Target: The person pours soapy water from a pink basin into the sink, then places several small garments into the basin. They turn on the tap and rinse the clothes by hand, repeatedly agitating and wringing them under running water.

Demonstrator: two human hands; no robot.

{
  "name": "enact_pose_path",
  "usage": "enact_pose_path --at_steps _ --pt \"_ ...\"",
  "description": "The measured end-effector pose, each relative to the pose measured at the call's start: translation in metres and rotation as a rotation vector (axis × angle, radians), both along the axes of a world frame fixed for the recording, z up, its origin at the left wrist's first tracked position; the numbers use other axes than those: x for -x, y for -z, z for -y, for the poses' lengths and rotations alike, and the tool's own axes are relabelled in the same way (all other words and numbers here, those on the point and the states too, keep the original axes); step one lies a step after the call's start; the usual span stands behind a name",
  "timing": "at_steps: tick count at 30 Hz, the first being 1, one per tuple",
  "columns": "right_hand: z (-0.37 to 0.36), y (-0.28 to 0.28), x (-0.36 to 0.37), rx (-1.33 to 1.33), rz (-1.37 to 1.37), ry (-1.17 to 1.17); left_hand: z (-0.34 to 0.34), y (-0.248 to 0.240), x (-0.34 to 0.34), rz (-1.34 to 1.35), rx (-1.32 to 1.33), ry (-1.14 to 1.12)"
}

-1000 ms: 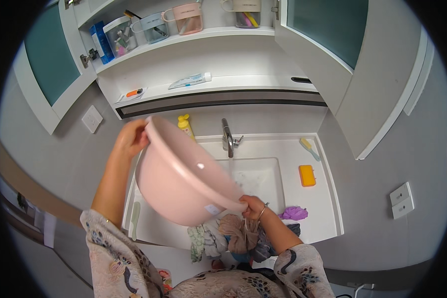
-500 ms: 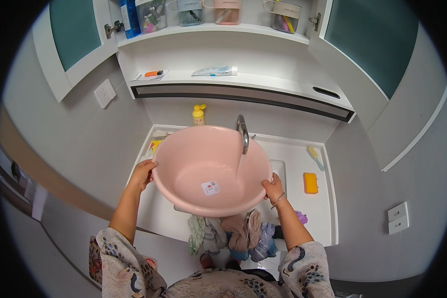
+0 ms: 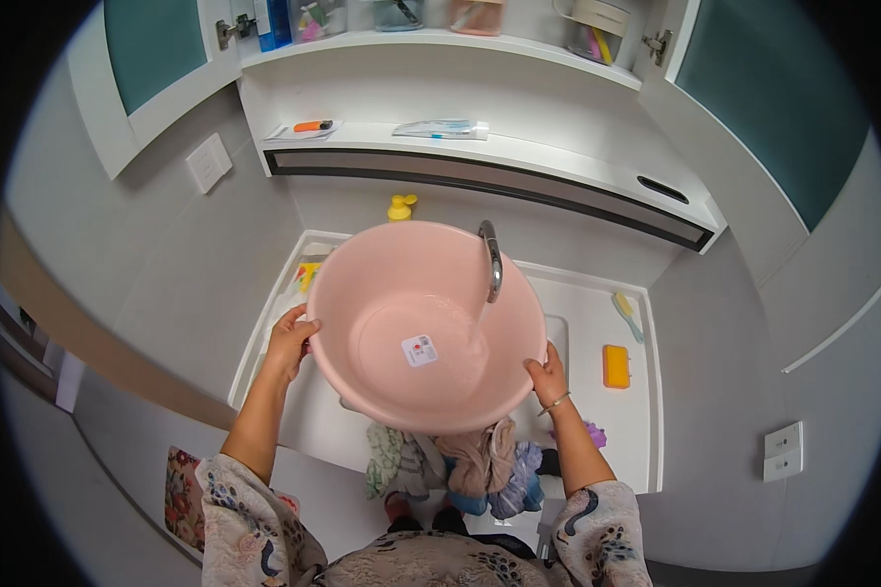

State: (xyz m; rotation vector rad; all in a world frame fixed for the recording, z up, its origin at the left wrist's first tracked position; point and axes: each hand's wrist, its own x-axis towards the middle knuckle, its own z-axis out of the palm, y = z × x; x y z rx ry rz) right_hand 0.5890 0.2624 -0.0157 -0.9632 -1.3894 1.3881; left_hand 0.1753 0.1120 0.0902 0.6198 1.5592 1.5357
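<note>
A round pink plastic basin (image 3: 426,323) with a small sticker on its bottom is held level over the white sink counter (image 3: 626,430). My left hand (image 3: 291,338) grips its left rim and my right hand (image 3: 548,377) grips its right rim. The chrome tap (image 3: 491,256) reaches over the basin's far edge, and a thin stream of water runs from it into the basin. A pile of crumpled clothes (image 3: 460,465) lies under the basin's near edge.
A yellow bottle (image 3: 399,206) stands behind the basin. An orange sponge (image 3: 615,366) and a brush (image 3: 626,313) lie on the counter's right. A shelf above holds a tube (image 3: 440,128) and an orange item (image 3: 312,125). Open cabinet doors flank the shelves.
The basin was tilted up on its side a second ago; it now sits level under the tap with water running into it. Both hands stay on its rim.
</note>
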Motion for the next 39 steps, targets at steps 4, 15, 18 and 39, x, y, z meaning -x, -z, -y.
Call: enact_pose_path --at_steps 4,15,18,39 --pt "-0.002 0.005 0.002 0.062 -0.002 -0.044 0.01 0.02 0.005 -0.035 0.051 0.017" --pt "-0.006 0.011 -0.001 0.114 0.159 -0.066 0.022 0.058 0.004 -0.035 0.152 0.022" --pt "-0.01 0.016 -0.003 0.212 0.259 -0.086 0.016 0.07 0.003 0.009 0.155 -0.029" --pt "0.026 -0.007 -0.018 0.315 0.357 0.06 0.001 0.097 -0.005 -0.28 0.071 -0.121"
